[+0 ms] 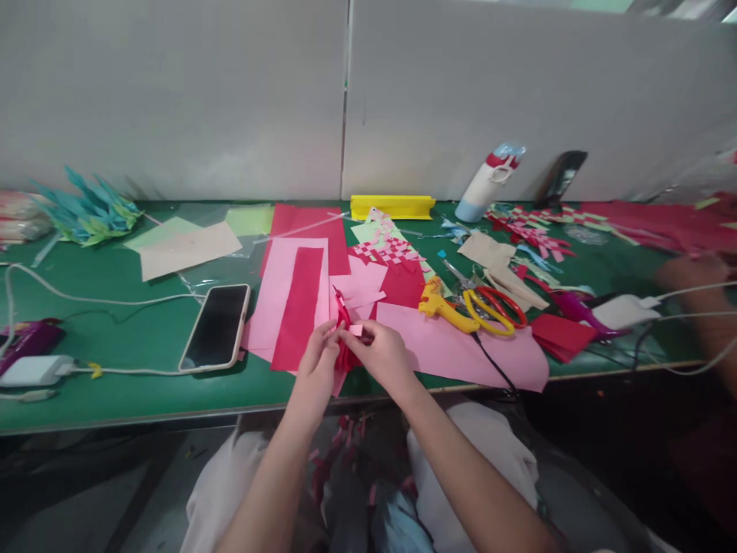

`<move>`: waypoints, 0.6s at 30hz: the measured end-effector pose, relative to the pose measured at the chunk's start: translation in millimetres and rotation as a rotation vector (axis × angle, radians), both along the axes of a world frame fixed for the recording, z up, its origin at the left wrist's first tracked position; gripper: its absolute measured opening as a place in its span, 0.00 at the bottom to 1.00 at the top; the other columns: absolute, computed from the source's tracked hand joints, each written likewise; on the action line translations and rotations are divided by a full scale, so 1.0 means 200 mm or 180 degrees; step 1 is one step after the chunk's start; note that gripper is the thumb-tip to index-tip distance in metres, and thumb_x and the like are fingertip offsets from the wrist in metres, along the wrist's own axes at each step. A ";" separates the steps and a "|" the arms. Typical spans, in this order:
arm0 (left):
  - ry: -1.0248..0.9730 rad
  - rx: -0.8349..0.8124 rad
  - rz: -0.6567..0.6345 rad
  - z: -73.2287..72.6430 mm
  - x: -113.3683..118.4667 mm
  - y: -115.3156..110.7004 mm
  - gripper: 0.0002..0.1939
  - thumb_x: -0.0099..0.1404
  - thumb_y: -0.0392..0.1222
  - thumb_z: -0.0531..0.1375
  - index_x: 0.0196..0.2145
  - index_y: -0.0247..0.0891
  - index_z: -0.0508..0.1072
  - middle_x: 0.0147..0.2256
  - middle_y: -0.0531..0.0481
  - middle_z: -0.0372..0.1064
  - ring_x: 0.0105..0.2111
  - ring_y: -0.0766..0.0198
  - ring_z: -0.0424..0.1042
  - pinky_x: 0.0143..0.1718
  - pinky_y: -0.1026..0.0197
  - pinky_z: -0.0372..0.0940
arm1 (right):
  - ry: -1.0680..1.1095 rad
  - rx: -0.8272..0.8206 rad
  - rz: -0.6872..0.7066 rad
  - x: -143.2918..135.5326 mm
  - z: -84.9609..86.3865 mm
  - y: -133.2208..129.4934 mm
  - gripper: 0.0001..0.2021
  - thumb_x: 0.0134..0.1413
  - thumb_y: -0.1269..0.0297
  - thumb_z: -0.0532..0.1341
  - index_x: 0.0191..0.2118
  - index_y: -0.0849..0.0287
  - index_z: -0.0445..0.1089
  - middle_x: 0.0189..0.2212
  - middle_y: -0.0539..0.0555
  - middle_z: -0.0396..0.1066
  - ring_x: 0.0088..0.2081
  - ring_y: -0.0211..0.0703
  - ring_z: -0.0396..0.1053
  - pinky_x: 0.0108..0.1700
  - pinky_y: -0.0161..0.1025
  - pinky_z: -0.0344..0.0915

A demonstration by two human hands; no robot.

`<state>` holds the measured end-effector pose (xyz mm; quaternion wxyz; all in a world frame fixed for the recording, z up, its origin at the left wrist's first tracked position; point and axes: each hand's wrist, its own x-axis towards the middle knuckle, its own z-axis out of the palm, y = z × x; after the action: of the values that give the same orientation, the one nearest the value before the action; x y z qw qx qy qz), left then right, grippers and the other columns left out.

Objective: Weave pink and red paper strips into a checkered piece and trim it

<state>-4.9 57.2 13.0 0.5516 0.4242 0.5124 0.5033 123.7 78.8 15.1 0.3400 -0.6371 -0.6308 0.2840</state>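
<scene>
Close to the table's front edge, my left hand (320, 355) and my right hand (380, 347) meet, both closed on a folded red paper piece (342, 310). A small pink paper tab (356, 329) sticks out by my right fingertips. The lower part of the red piece is mostly hidden behind my fingers. Under and around my hands lie pink sheets (263, 307) and a red paper strip (300, 303). A yellow glue gun (446, 306) rests to the right of my right hand, beside yellow-handled scissors (488, 313) and red-handled scissors (505, 302).
A phone (215, 329) and a white charger (35, 371) with cables lie left. Woven paper strips (388, 250), a yellow plastic piece (392, 206) and a white bottle (489, 183) stand or lie farther back. Another person's blurred hand (694, 275) is at the right.
</scene>
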 end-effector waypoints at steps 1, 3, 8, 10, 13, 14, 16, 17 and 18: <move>0.0095 0.0115 -0.0024 -0.01 0.01 0.00 0.18 0.64 0.41 0.53 0.51 0.40 0.67 0.56 0.44 0.67 0.58 0.59 0.63 0.60 0.51 0.56 | 0.0071 -0.0033 -0.0058 0.00 -0.01 0.00 0.14 0.54 0.50 0.60 0.35 0.55 0.74 0.30 0.51 0.77 0.31 0.43 0.73 0.33 0.35 0.63; 0.0274 0.0322 -0.0085 -0.03 0.02 0.00 0.17 0.65 0.40 0.52 0.51 0.39 0.66 0.56 0.42 0.67 0.58 0.59 0.64 0.60 0.51 0.55 | 0.0081 -0.0054 -0.0118 0.01 -0.01 0.01 0.13 0.54 0.53 0.59 0.35 0.55 0.75 0.29 0.52 0.77 0.32 0.44 0.74 0.33 0.35 0.64; 0.0800 0.0678 -0.0053 -0.02 0.01 0.02 0.15 0.64 0.39 0.52 0.48 0.38 0.69 0.50 0.43 0.70 0.55 0.57 0.66 0.60 0.48 0.55 | -0.0030 -0.0054 -0.0240 0.02 0.00 0.03 0.10 0.54 0.61 0.57 0.33 0.58 0.74 0.30 0.55 0.78 0.34 0.46 0.75 0.35 0.37 0.65; 0.0857 0.0715 0.0203 -0.02 0.02 0.03 0.15 0.64 0.39 0.52 0.48 0.38 0.68 0.51 0.43 0.68 0.54 0.56 0.65 0.58 0.49 0.58 | -0.0052 -0.0067 -0.0261 0.03 -0.01 0.04 0.10 0.54 0.62 0.57 0.33 0.59 0.74 0.30 0.56 0.78 0.33 0.47 0.75 0.35 0.37 0.65; 0.0623 0.0651 0.0539 -0.02 0.05 0.05 0.20 0.63 0.38 0.53 0.54 0.39 0.64 0.57 0.42 0.62 0.58 0.56 0.62 0.57 0.50 0.60 | 0.0050 -0.0011 -0.0240 0.03 -0.03 0.05 0.10 0.54 0.63 0.56 0.36 0.59 0.74 0.32 0.56 0.78 0.34 0.47 0.75 0.36 0.38 0.67; 0.0527 0.0552 0.0564 -0.03 0.06 0.06 0.22 0.64 0.38 0.52 0.56 0.41 0.62 0.60 0.42 0.59 0.60 0.57 0.60 0.59 0.51 0.58 | 0.0080 0.0022 -0.0245 0.03 -0.03 0.05 0.10 0.54 0.64 0.56 0.37 0.58 0.74 0.33 0.56 0.78 0.35 0.47 0.75 0.38 0.39 0.67; 0.0432 0.0249 0.0464 -0.05 0.09 0.08 0.25 0.65 0.41 0.52 0.60 0.43 0.58 0.64 0.45 0.53 0.63 0.58 0.54 0.63 0.51 0.53 | 0.0082 0.0086 -0.0258 0.03 -0.04 0.05 0.10 0.54 0.64 0.56 0.38 0.58 0.73 0.35 0.56 0.78 0.38 0.47 0.75 0.40 0.40 0.68; 0.0422 0.0115 0.0366 -0.06 0.11 0.08 0.26 0.66 0.43 0.51 0.61 0.43 0.57 0.65 0.46 0.51 0.65 0.58 0.52 0.64 0.52 0.51 | 0.0065 0.0100 -0.0258 0.03 -0.04 0.05 0.10 0.54 0.64 0.56 0.37 0.57 0.73 0.35 0.56 0.78 0.38 0.48 0.75 0.40 0.40 0.68; 0.0420 0.0035 0.0267 -0.06 0.12 0.09 0.27 0.66 0.45 0.51 0.62 0.43 0.57 0.66 0.47 0.50 0.65 0.58 0.50 0.64 0.52 0.49 | 0.0055 0.0103 -0.0242 0.03 -0.04 0.05 0.10 0.55 0.64 0.55 0.37 0.57 0.73 0.34 0.56 0.77 0.37 0.47 0.75 0.39 0.40 0.68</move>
<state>19.2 74.3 0.2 0.4927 0.4376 0.5622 0.4997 129.4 87.8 7.6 0.3662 -0.6525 -0.6077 0.2662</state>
